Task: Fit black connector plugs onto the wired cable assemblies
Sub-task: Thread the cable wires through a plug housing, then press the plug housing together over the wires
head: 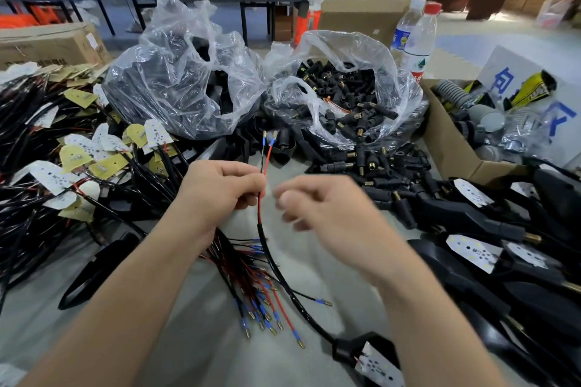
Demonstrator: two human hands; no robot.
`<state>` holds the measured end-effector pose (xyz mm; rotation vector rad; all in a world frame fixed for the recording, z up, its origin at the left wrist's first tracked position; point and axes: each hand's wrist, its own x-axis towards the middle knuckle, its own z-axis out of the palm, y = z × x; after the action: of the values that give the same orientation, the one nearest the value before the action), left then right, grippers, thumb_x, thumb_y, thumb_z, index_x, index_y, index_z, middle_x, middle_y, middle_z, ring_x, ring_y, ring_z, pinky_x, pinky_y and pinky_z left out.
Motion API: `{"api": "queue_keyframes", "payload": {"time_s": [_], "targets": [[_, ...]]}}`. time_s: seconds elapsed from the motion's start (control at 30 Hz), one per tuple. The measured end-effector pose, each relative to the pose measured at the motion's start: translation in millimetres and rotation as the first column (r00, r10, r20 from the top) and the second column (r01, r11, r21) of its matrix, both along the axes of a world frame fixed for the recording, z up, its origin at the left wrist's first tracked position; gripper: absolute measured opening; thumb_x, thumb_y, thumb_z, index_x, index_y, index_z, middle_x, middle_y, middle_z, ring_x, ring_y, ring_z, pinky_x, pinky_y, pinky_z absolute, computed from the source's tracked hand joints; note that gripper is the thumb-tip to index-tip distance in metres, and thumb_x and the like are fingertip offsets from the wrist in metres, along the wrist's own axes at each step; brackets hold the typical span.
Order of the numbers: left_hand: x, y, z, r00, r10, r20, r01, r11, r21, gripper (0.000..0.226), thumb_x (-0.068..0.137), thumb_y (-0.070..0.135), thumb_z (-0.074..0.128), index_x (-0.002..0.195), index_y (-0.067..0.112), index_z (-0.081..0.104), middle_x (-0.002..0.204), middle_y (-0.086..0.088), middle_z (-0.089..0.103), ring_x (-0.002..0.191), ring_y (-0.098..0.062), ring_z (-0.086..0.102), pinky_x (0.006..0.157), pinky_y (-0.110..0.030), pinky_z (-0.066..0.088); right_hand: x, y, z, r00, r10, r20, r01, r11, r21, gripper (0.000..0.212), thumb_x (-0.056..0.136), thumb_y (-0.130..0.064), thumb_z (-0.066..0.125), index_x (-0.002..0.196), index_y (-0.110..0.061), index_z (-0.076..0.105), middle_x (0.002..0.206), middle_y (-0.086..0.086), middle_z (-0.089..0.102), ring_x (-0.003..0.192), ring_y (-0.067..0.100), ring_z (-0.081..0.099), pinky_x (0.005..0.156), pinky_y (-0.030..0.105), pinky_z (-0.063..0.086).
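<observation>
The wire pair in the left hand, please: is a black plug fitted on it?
No, the wire pair ends in bare brass tips above the left hand.

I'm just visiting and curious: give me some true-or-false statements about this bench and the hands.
The left hand pinches a cable whose red and black wires point upward. True.
The held wires' terminals already wear a black plug. False: the blue-sleeved brass ends are bare.
The bag of black plugs is tied shut. False: its top gapes open.
Two water bottles stand beyond that bag. True.
The right hand holds pliers. False: blurred, but no tool shows.
</observation>
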<state>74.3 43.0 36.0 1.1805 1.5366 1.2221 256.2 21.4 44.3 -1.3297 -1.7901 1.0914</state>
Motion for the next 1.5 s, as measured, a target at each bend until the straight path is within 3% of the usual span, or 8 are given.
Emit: {"api": "queue_keyframes", "payload": {"time_s": [0.07,0.2,0.3,0.4,0.53,0.7,0.87,1.5], "targets": [[-1,0,-4,0.951,0.072,-0.301,-0.069,0.997,0.022,0.019,0.075,0.011,0.083,0.065,0.027,0.079,0.058,0.006,0.072,0.051,-0.005,0.065,0.062,-0.015,0.052,27,11,3,0.969,-0.234,0.076,0.220,0.963,0.157,0.012,0.086,-0.028,0.066,0.090,-0.034,0.076,0.078,-0.013,0.075,0.074,0.008,0.068,0.073,0.022,0.055],[11,-10,-11,0.683,0.179,-0.708,-0.079,0.982,0.172,0.010,0.073,0.034,0.081,0.078,0.041,0.077,0.061,0.022,0.069,0.072,-0.008,0.070,0.069,-0.025,0.052,54,25,-10,0.750,-0.448,0.487,0.303,0.887,0.349,0.050,0.085,-0.006,0.059,0.127,-0.033,0.066,0.106,0.003,0.069,0.104,0.031,0.059,0.092,0.039,0.048],[19,-15,-18,0.532,0.244,-0.811,-0.046,0.965,0.260,0.006,0.080,0.039,0.077,0.086,0.039,0.078,0.070,0.010,0.074,0.076,-0.026,0.071,0.068,-0.032,0.052,51,28,-23,0.658,-0.355,0.664,0.196,0.932,0.305,0.053,0.086,-0.004,0.054,0.133,-0.029,0.060,0.119,0.004,0.056,0.112,0.031,0.050,0.095,0.038,0.044],[24,-18,-22,0.473,0.336,-0.815,-0.002,0.925,0.380,0.004,0.079,0.029,0.080,0.080,0.032,0.077,0.060,0.004,0.070,0.059,-0.029,0.067,0.057,-0.032,0.051,47,28,-26,0.689,-0.345,0.638,0.241,0.939,0.247,0.035,0.086,-0.004,0.055,0.100,-0.035,0.065,0.104,-0.002,0.051,0.105,0.031,0.058,0.079,0.034,0.042],[27,-18,-27,0.631,0.310,-0.711,0.070,0.890,0.450,0.017,0.081,0.014,0.076,0.084,0.031,0.076,0.064,0.014,0.070,0.059,-0.011,0.067,0.058,-0.029,0.054,45,28,-27,0.769,-0.444,0.460,0.334,0.893,0.303,0.033,0.082,0.000,0.058,0.082,-0.033,0.064,0.096,-0.007,0.057,0.088,0.024,0.060,0.074,0.032,0.045],[28,-15,-29,0.913,0.084,-0.399,0.043,0.953,0.298,0.034,0.086,0.003,0.071,0.094,0.034,0.082,0.079,0.027,0.074,0.076,0.007,0.070,0.075,-0.008,0.054,41,27,-20,0.894,-0.424,-0.145,0.444,0.882,0.160,0.025,0.083,-0.002,0.069,0.078,-0.026,0.068,0.074,-0.005,0.071,0.068,0.012,0.064,0.066,0.024,0.046],[29,-16,-27,0.963,0.050,-0.264,0.021,0.966,0.260,0.021,0.083,0.015,0.079,0.081,0.036,0.082,0.071,0.019,0.075,0.068,0.003,0.069,0.063,-0.006,0.049,41,28,-11,0.688,-0.369,-0.625,0.336,0.925,-0.176,0.022,0.093,0.010,0.059,0.085,-0.011,0.061,0.068,0.004,0.069,0.058,0.017,0.064,0.056,0.024,0.054],[29,-19,-22,0.953,0.084,-0.293,-0.007,0.968,0.252,0.026,0.082,0.016,0.079,0.071,0.040,0.080,0.065,0.018,0.072,0.066,0.002,0.068,0.053,-0.004,0.044,44,27,-8,0.673,-0.297,-0.677,0.126,0.948,-0.291,0.021,0.097,0.011,0.052,0.092,-0.009,0.058,0.073,0.004,0.071,0.060,0.017,0.062,0.057,0.022,0.053]]}}
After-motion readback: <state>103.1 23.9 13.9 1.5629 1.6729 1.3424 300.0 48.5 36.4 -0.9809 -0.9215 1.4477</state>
